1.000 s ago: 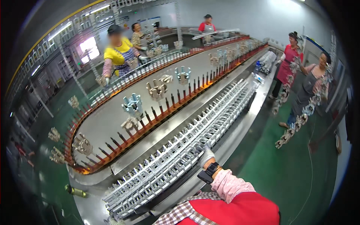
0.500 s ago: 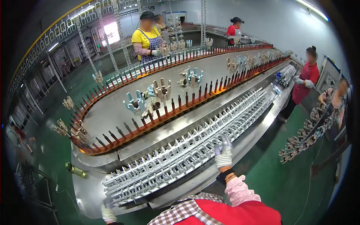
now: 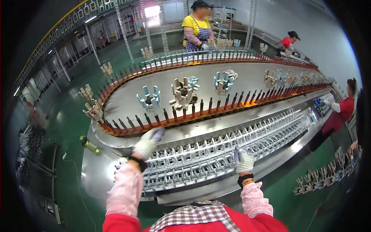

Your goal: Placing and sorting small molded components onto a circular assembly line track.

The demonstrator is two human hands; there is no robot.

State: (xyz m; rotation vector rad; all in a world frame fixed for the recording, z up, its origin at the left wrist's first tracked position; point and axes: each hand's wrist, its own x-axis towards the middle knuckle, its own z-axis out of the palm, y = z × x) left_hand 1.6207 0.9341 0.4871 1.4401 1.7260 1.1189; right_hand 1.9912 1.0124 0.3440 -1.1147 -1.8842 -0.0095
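While the metal racks slant up rightward, the right hand seems touching their near edge, the left hand their far side; whether fingers clamp, I cannot tell.

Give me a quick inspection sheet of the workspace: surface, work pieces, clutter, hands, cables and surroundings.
Surface: shiny metal bench beside a looped track with upright pegs.
Work pieces: long rows of silvery metal racks along the bench; pronged pieces, tan and pale blue, around the loop.
Clutter: green bottle at the bench's left end.
Hands: gloved left hand, blurred, near the racks' left part; gloved right hand at their near side; grip cannot be told for either.
Cables: thin pale cable on the floor at left.
Surroundings: green floor; co-workers beyond the track and at right.
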